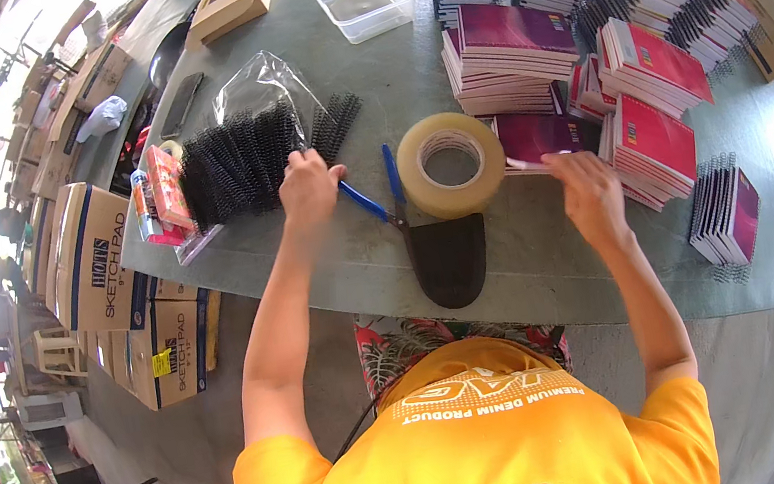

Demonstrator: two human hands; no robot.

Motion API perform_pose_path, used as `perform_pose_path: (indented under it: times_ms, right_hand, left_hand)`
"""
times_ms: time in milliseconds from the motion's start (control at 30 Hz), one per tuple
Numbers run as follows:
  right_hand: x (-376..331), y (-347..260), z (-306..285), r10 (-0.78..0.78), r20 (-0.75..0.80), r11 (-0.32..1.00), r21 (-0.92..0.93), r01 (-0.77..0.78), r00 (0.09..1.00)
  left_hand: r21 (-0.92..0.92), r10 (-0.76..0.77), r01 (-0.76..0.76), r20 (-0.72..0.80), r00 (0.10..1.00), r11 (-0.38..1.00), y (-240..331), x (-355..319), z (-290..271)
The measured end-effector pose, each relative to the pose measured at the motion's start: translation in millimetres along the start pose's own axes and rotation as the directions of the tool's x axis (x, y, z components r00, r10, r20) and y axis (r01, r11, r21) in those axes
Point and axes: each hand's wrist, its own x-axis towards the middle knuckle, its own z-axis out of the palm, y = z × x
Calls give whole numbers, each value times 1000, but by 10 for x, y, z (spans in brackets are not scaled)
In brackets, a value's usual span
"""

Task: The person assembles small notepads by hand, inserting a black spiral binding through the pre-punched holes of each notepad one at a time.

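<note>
Left of centre in the upper half of the frame, the left hand [308, 189] has its fingers curled at the right end of a bundle of black plastic coils [238, 164], beside a clear plastic bag [256, 82]. Right of centre, the right hand [586, 190] has its fingertips at the near edge of a dark maroon booklet [533, 138], which lies against stacks of red-covered booklets [660, 143]. The fingertips are small and partly hidden, so I cannot tell whether either hand grips or only touches. Coils lying this close probably snag, so a light pinch near one end, drawn along its length, should serve better than a sideways pull. The booklet is best held by its edge, pages square, so the cover doesn't crease. Mid-frame, the tape roll [419, 174] and blue-handled pliers [365, 202] stand between the hands; both are best kept clear of either forearm.
</note>
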Motion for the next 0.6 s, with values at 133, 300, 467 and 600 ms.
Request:
perform_pose_path:
  times_ms: [133, 300, 467, 600]
  right_hand:
    - [309, -258, -343, 26, -116, 999, 22, -24, 993]
    - [571, -541, 76, -100, -66, 984, 142, 109, 993]
    - [788, -738, 300, -105, 86, 984, 152, 91, 991]
    - [876, -823, 370, -116, 40, 986, 126, 110, 992]
  left_hand:
    - [138, -20, 5, 113, 993, 990, -66, 158, -17]
    - [105, -61, 51, 91, 994, 993, -51, 152, -194]
    - [51, 72, -73, 31, 997, 996, -108, 81, -232]
    - [-65, -50, 46, -60, 997, 997, -35, 167, -536]
